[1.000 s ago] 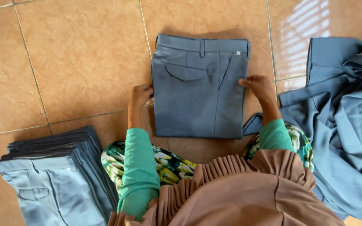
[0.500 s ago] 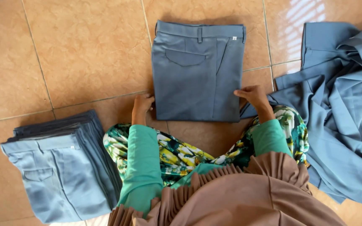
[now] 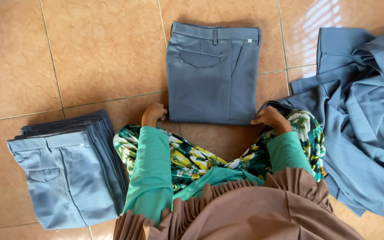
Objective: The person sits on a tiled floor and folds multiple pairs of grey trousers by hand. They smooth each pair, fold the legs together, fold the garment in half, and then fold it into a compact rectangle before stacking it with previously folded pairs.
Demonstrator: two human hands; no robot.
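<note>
Trousers, folded grey ones (image 3: 213, 73), lie flat on the tiled floor (image 3: 90, 53) ahead of me. My left hand (image 3: 153, 114) and right hand (image 3: 270, 119) pinch their near corners. Soft, light cloth, I judge; it should sag unless held at both corners.

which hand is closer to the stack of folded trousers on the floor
Left. The left hand rests at the lower left corner of the single folded trousers, just right of the stack. The right hand is at the far corner, further away.
</note>
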